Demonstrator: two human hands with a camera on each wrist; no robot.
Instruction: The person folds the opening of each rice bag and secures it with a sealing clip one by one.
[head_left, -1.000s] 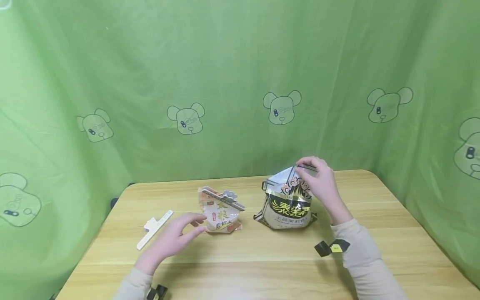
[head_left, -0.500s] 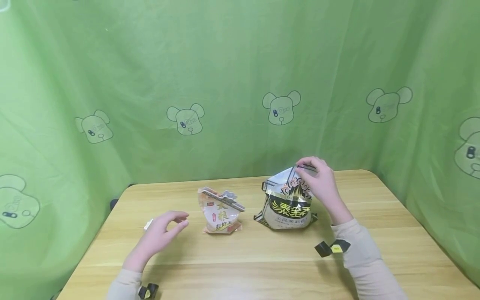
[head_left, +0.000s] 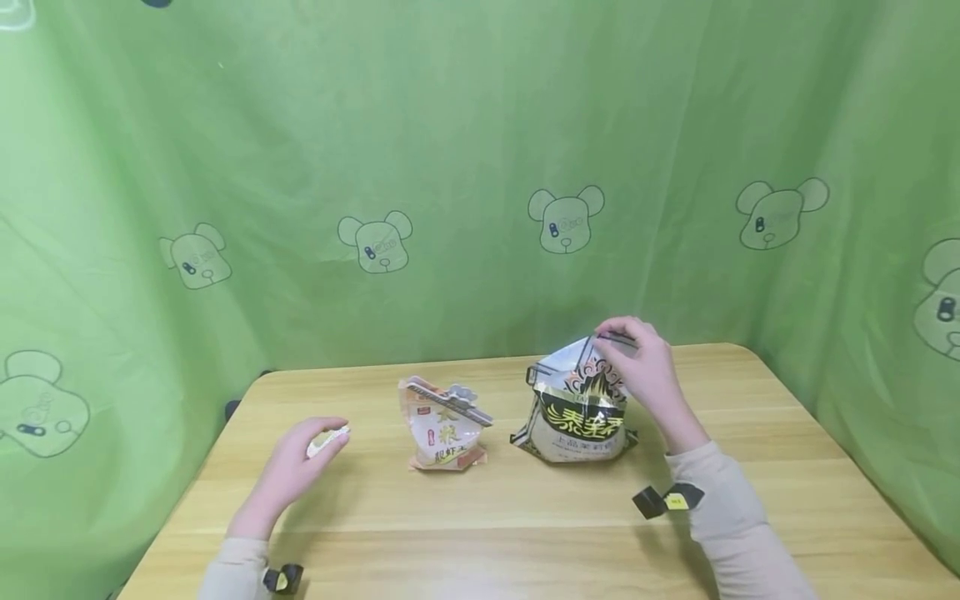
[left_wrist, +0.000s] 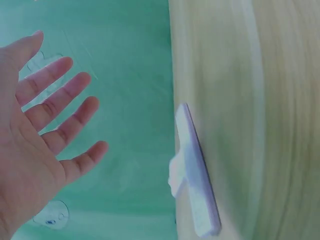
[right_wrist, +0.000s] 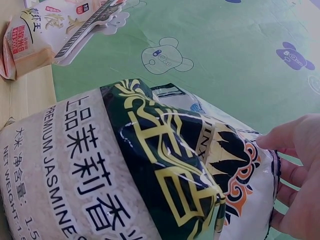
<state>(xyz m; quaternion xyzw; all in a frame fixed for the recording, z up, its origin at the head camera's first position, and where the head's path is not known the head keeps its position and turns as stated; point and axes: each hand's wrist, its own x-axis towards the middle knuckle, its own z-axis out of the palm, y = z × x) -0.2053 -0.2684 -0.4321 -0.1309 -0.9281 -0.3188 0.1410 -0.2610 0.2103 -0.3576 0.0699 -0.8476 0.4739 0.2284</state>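
left hand [head_left: 288, 462]: fingers spread apart and slightly bent, thumb off to one side, holding nothing; loose white clip [left_wrist: 195, 175] lies on the table [head_left: 525, 517] near it, apart from the fingers in the left-wrist view. right hand [head_left: 648, 371]: thumb and fingers pinched on the top edge of the rice bag [head_left: 577, 446], thumb on the front face, fingertips partly hidden behind.

labels: rice bag reads "premium jasmine", "net weight:1.5" (cut off at frame edge) and 上品茉莉香; yellow characters on a dark band. small pouch [head_left: 442, 437] shows 虾王; a ruled clip [head_left: 448, 402] slants across its top.

pose: left forearm enters from lower left, hand low over the table's left side. right forearm rises from lower right, wrist bent inward over the bag's upper right corner. rice bag sits upright right of the small pouch, well apart from the left hand.
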